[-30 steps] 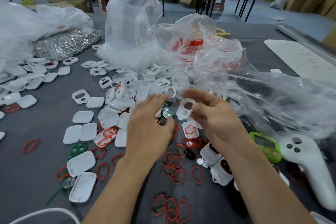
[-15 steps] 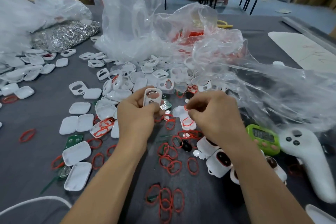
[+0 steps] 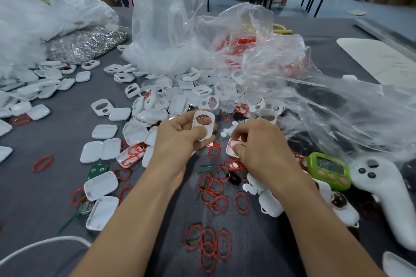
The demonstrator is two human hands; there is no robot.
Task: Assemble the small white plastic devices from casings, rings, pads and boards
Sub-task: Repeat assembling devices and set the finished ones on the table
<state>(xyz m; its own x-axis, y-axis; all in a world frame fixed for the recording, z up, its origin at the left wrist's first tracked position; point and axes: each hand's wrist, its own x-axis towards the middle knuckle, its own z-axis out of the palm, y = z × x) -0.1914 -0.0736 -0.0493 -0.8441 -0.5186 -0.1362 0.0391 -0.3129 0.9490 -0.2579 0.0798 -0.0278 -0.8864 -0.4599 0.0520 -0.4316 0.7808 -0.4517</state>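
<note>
- The cut-out casing (image 3: 203,127) stands nearly upright in the left hand (image 3: 177,141). The thumb and curled fingers grip its lower half, and it is held just above the middle of the desk (image 3: 33,198).
- Just beside it, the right hand (image 3: 258,146) is curled downward. Its fingertips pinch a red ring (image 3: 235,142) that lies on a white shell (image 3: 230,152) on the desk. I cannot tell whether the ring is clear of the shell yet.
- The step looks like fitting a ring into the casing. It is best to lift one ring only, keep its oval untwisted, and turn the casing's inner side toward the face.
- The ring will likely seat best if laid in at one end and pressed round with a fingertip.
- The loose rings (image 3: 213,195) toward the near edge overlap, so a second ring could be dragged along.
- A heap of casings (image 3: 180,101) lies beyond the hands, with clear plastic bags (image 3: 171,29) behind it.
- A green board (image 3: 96,170) lies toward the left edge. A green timer (image 3: 328,168) and a white controller (image 3: 387,198) lie toward the right.
</note>
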